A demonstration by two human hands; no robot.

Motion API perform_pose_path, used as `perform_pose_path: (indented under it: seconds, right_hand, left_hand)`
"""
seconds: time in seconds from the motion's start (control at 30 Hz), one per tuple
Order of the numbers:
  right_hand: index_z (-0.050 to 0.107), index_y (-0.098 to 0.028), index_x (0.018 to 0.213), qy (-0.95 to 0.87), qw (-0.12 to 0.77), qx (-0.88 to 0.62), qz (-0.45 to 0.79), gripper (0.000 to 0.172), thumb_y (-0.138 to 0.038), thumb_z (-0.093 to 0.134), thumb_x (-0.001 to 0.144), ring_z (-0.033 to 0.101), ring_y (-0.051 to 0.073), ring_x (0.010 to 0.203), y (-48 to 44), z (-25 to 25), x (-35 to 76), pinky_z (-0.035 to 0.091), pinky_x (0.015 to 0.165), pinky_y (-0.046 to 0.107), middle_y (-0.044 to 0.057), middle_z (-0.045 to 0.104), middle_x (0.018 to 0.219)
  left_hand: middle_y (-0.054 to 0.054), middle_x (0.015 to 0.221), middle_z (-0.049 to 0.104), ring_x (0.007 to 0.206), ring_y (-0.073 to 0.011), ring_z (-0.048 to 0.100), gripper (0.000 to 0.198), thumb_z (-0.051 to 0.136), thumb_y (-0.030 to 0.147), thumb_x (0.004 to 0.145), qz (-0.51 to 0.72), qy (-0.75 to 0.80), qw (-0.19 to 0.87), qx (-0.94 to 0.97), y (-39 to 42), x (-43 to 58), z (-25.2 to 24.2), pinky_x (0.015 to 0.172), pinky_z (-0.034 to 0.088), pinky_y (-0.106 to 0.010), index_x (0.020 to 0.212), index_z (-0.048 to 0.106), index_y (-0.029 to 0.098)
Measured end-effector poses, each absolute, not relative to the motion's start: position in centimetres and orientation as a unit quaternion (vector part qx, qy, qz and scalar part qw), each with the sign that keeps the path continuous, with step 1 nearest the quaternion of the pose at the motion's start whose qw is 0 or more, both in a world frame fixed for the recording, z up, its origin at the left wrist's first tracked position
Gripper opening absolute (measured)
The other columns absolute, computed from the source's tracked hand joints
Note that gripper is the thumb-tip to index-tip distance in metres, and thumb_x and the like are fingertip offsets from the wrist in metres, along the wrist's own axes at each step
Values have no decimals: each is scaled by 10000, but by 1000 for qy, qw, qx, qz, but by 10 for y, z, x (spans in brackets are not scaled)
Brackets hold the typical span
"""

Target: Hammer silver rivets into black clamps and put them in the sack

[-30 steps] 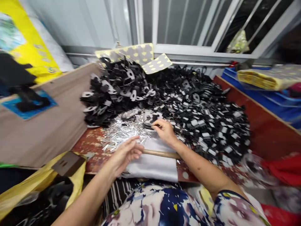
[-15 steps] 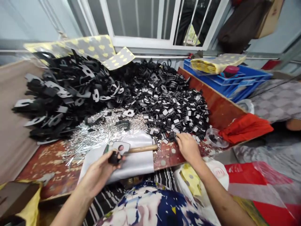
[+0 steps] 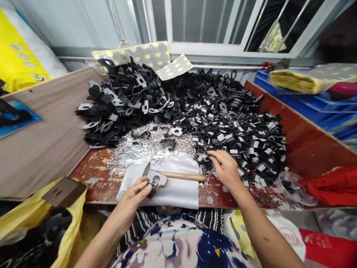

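Observation:
My left hand [image 3: 133, 198] pinches a grey and black tag piece with a round hole [image 3: 155, 179], held over a white cloth [image 3: 178, 190]. A hammer with a wooden handle [image 3: 182, 175] lies across that cloth, just beside the piece. My right hand [image 3: 224, 168] reaches into the near edge of a heap of small black clips with white labels [image 3: 237, 130], fingers curled on something I cannot make out. A pile of thin silver pins [image 3: 147, 149] lies between the hands and the heaps.
Larger black hook-shaped pieces [image 3: 119, 100] are stacked at the back left. A brown board [image 3: 41, 141] walls the left side, a red board [image 3: 304, 137] the right. Blue crates [image 3: 320, 111] stand at right. A yellow bag [image 3: 41, 216] hangs at lower left.
My right hand left the middle of the table and went to the near edge of the labelled clip heap. My left hand picked up a tag piece and holds it by the hammer head.

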State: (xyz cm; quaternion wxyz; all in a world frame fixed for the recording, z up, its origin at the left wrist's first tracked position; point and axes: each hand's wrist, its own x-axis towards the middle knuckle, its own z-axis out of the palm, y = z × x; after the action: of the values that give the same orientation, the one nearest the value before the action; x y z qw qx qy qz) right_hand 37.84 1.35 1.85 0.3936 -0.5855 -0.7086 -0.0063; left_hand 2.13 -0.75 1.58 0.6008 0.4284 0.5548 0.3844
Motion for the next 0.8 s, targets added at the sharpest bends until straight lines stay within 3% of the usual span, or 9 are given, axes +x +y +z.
perform_pose_path:
  seconds: [0.13, 0.23, 0.3, 0.43, 0.5, 0.57, 0.63, 0.73, 0.8]
  right_hand:
    - [770, -232, 969, -833, 257, -473, 131, 262, -97, 547, 943, 649, 195, 920, 51, 20, 324, 499, 857, 329, 54, 728, 981]
    - [759, -201, 1007, -831, 270, -478, 92, 273, -56, 546, 918, 632, 213, 1014, 62, 15, 308, 500, 895, 334, 98, 697, 1105]
    - [742, -196, 1039, -806, 280, -518, 61, 214, -123, 558, 958, 635, 221, 988, 59, 14, 307, 501, 885, 338, 99, 696, 1052]
    - [726, -190, 915, -797, 165, -580, 34, 88, -276, 711, 902, 652, 240, 849, 45, 10, 300, 503, 757, 328, 96, 703, 899]
    - [723, -169, 880, -785, 131, -605, 15, 35, -199, 709, 866, 661, 249, 811, 43, 6, 294, 500, 718, 330, 121, 711, 866]
    - [727, -157, 872, -773, 125, -622, 9, 111, -104, 629, 864, 669, 241, 762, 44, 3, 291, 505, 702, 331, 128, 718, 824]
    - [738, -165, 932, -772, 158, -615, 18, 209, -73, 558, 878, 688, 236, 797, 43, 4, 290, 528, 747, 340, 120, 741, 868]
    - [735, -229, 1053, -762, 327, -554, 77, 236, -154, 544, 937, 710, 224, 947, 35, 11, 284, 549, 936, 408, 61, 774, 1013]
    - [732, -267, 1054, -747, 425, -493, 133, 200, -211, 565, 960, 722, 203, 917, 26, 18, 271, 487, 1083, 500, 11, 784, 990]
  left_hand:
    - [-89, 1300, 610, 1128, -270, 549, 359, 906, 536, 666, 397, 561, 602, 406, -17, 12, 14, 644, 471, -221, 762, 814, 202]
    - [-81, 1234, 583, 939, -199, 541, 366, 906, 529, 672, 411, 538, 637, 368, -25, 11, 18, 607, 472, -208, 769, 806, 190]
    - [-67, 1149, 575, 851, -159, 509, 362, 896, 524, 692, 421, 522, 653, 351, -29, 11, 21, 605, 477, -197, 765, 794, 185]
    - [-32, 963, 524, 727, -117, 444, 366, 895, 512, 693, 423, 498, 681, 329, -27, 16, 26, 547, 454, -179, 720, 761, 172]
    - [-20, 906, 501, 700, -110, 440, 356, 889, 488, 704, 412, 482, 695, 340, -23, 21, 26, 533, 452, -180, 688, 736, 167]
    - [-23, 934, 522, 714, -112, 473, 330, 889, 455, 709, 402, 475, 694, 362, -20, 28, 23, 548, 480, -190, 686, 728, 168]
    - [-33, 1024, 560, 725, -112, 511, 302, 901, 428, 691, 399, 478, 687, 374, -17, 35, 19, 565, 517, -210, 716, 741, 173]
    - [-34, 1027, 588, 719, -114, 550, 294, 914, 408, 673, 401, 473, 699, 356, -14, 45, 18, 636, 584, -264, 760, 761, 173]
    - [-28, 962, 598, 736, -126, 573, 293, 916, 401, 679, 404, 459, 716, 338, -13, 51, 20, 698, 611, -296, 796, 773, 174]
